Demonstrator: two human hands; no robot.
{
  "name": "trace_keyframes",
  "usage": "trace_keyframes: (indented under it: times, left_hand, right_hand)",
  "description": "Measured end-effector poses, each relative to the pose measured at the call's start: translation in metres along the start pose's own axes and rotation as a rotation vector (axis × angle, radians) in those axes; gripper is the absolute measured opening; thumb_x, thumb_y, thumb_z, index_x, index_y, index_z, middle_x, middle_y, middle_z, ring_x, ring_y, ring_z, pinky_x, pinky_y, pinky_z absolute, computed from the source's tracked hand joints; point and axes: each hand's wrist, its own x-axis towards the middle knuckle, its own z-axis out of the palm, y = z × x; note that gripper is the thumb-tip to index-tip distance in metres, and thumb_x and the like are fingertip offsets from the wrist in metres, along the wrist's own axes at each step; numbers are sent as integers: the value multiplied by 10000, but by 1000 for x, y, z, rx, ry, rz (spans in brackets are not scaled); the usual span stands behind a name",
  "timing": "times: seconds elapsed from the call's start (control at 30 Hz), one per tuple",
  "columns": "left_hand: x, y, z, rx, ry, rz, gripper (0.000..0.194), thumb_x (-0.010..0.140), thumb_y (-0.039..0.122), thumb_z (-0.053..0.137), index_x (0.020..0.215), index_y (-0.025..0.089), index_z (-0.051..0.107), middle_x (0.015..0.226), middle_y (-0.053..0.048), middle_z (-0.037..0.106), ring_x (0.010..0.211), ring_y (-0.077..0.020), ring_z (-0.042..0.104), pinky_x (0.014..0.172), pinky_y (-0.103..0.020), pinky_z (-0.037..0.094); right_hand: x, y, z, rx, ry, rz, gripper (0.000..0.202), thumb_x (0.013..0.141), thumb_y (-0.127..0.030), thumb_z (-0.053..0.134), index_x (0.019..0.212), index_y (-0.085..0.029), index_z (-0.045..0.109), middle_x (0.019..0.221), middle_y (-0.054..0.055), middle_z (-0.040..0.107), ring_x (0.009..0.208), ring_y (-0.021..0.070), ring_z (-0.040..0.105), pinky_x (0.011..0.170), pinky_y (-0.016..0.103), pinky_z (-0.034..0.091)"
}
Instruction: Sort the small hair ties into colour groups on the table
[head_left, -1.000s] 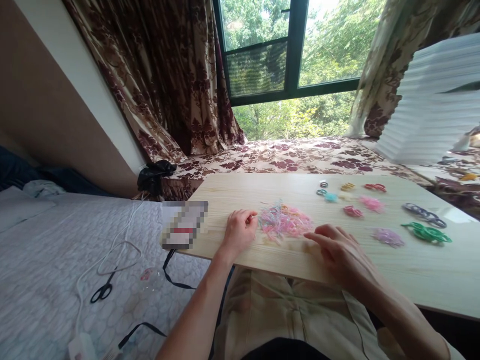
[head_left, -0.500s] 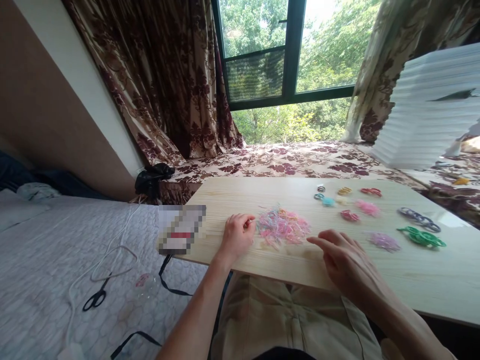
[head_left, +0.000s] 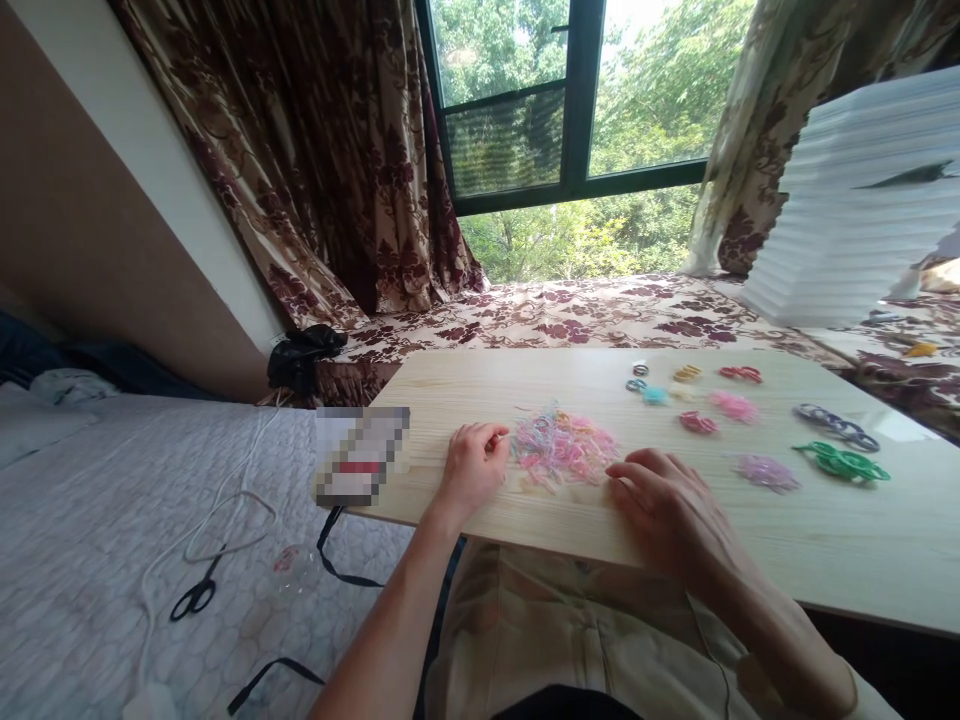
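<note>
A loose pile of thin pastel strips (head_left: 566,447), mostly pink with some blue and purple, lies on the wooden board between my hands. My left hand (head_left: 476,462) rests at the pile's left edge with its fingers curled in; whatever they may hold is too small to make out. At the lower right edge of the pile, my right hand (head_left: 664,500) reaches in, fingers stretched out and slightly bent, with nothing visible in them. Its thumb is partly hidden.
Sorted groups lie on the board's (head_left: 465,385) right side: a lilac heap (head_left: 766,472), a pink heap (head_left: 735,406), green rings (head_left: 840,462) and dark purple rings (head_left: 836,425). A blurred-out object (head_left: 364,457) is at its left corner. Scissors (head_left: 193,597) lie on the bed.
My right hand has shifted slightly left to the pile's edge, its fingers now closer to the board. My left hand stays where it was, still curled. The view has tilted a little.
</note>
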Motion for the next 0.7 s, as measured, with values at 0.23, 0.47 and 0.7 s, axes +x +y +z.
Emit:
trace_keyframes:
  times: [0.23, 0.47, 0.7]
  left_hand:
    - [0, 1, 0, 2, 11, -1, 151, 845, 142, 590, 893, 189, 725, 846, -35, 723, 867, -181, 644, 858, -325, 502]
    - [0, 2, 0, 1, 11, -4, 150, 845, 137, 593, 889, 190, 726, 838, -34, 720, 874, -184, 644, 877, -332, 495]
    - [-1, 2, 0, 0, 9, -6, 152, 850, 136, 589, 907, 182, 722, 832, -35, 713, 868, -184, 641, 866, -323, 497]
  right_hand:
    - [11, -9, 8, 25, -23, 6, 284, 943, -285, 437, 758, -227, 645, 874, 60, 665, 793, 194, 591, 712, 333, 436]
    - [6, -3, 9, 111, 16, -3, 297, 967, -317, 422, 758, -227, 612, 860, 69, 654, 808, 205, 601, 742, 355, 479]
    - [-1, 3, 2, 142, -10, 61, 285, 952, -332, 452, 758, -218, 627, 876, 70, 660, 839, 215, 613, 764, 371, 483]
